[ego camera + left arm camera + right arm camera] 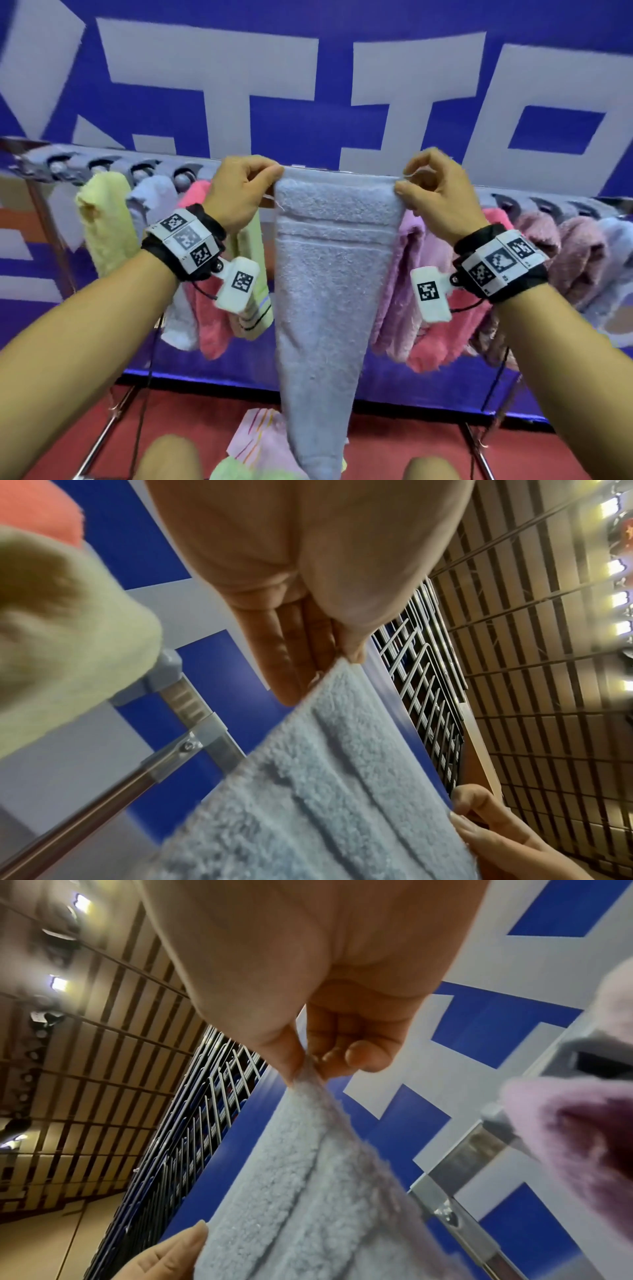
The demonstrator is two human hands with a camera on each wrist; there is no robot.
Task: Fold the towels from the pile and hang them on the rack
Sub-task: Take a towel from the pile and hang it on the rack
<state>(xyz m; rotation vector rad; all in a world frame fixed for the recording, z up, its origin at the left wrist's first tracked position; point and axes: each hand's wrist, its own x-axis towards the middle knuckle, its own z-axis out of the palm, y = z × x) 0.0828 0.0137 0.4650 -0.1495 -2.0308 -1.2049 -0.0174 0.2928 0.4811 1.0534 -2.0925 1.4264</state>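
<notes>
A light blue folded towel hangs straight down in front of the metal rack rail. My left hand pinches its top left corner, and my right hand pinches its top right corner. The left wrist view shows the left hand with thumb and fingers closed on the towel edge. In the right wrist view the right hand pinches the towel corner between thumb and forefinger. The towel's top edge is level with the rail; whether it rests on the rail I cannot tell.
Yellow, pale blue, coral and striped green towels hang left of the gap; lilac, coral and mauve towels hang to the right. More towels lie on the red floor below. A blue wall with white lettering stands behind.
</notes>
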